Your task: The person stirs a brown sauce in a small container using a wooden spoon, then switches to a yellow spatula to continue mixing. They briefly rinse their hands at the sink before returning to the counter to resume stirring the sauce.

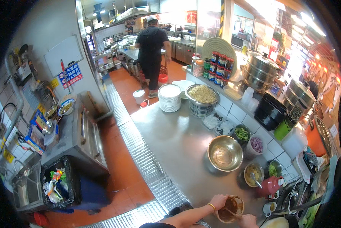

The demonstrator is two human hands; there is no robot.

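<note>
My left hand [219, 201], with a yellow bangle at the wrist, grips the rim of a small bowl [242, 203] smeared with brown sauce. A utensil [231, 212], likely a spoon, slants through the sauce towards my right hand [247, 221], which is closed around its handle at the lower rim. Beyond the bowl sits a wide steel basin [225, 154], its inside nearly bare. To the right stand a steel pot of yellowish paste [253, 173] with a spoon in it, a tub of chopped greens [274, 168] and a dark red bottle [270, 185].
Chopped purple onion [256, 144], green vegetables [241, 134], stacked white plates [170, 98] and a basin of noodles [202, 94] stand along the steel counter [170, 136]. Jars [221, 67] and steamers [260, 72] line the ledge. A person [152, 51] is in the aisle. A lined bin [59, 182] stands left.
</note>
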